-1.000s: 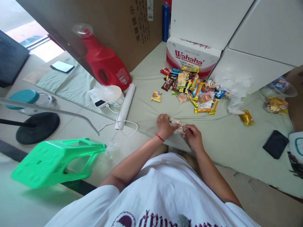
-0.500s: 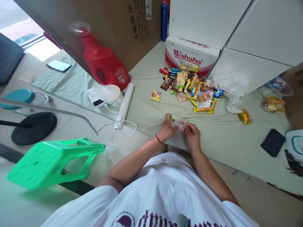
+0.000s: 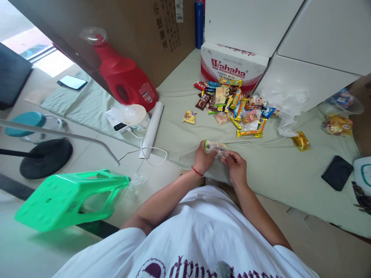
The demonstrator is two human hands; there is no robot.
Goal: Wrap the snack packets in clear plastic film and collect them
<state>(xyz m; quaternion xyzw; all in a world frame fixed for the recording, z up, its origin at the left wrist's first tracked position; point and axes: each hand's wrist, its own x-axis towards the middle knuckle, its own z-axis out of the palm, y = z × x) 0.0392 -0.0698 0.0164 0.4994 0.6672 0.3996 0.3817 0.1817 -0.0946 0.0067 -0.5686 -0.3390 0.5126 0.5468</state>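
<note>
The left hand (image 3: 203,157), with a thin red cord bracelet (image 3: 197,171) round its wrist, grips the left part of a small, clear plastic packet with a green end and pale contents (image 3: 216,146). Its thumb lies across the near side of the wrapper, and its other fingers curl behind, partly hidden. The right hand (image 3: 237,166) pinches the packet's right end between thumb and forefinger; its remaining fingers are bent, and whether they touch the wrapper I cannot tell. The packet is held in front of the person's white T-shirt with dark red lettering (image 3: 203,231), above the near edge of a pale green cloth sheet (image 3: 275,166).

Beyond the hands, a small, square yellow packet (image 3: 189,117) lies alone on the sheet. To its right is a loose heap of bright, mixed snack wrappers (image 3: 239,110) — brown, yellow, blue and red — in front of a white and red cardboard Wahaha carton (image 3: 232,65). A crumpled clear plastic bag (image 3: 286,102) lies right of the heap, with a shiny gold packet (image 3: 301,141) at its near end. Left of the yellow packet are a long white tube (image 3: 152,131) and a big red plastic jug (image 3: 124,79). A bright green plastic stool (image 3: 52,200) lies on its side on the tiles.
</note>
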